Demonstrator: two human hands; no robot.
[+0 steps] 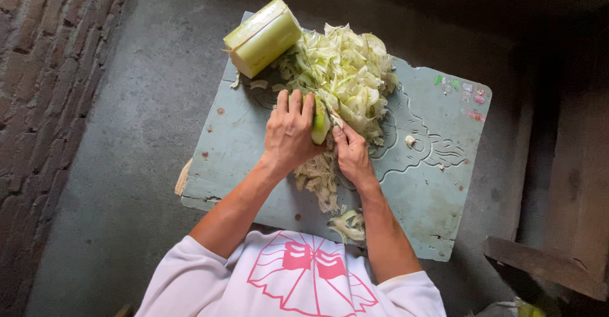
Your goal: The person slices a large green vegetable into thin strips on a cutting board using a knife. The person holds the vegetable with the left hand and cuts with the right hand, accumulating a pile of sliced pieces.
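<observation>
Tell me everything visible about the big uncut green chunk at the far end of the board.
The green chunk is a thick, blocky length of pale green vegetable or stem, with a smooth lighter cut face on top and a flat end. It lies on its side, angled, at the far left corner of the blue-green board, partly overhanging the edge. The pile of shreds butts against its right side. Neither hand touches it.

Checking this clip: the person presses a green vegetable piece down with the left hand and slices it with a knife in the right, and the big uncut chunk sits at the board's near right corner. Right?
Not quite. The head view shows the big uncut chunk at the board's far left corner, not the near right. The rest holds: the left hand presses the green vegetable piece down while the right hand slices with the knife.
</observation>
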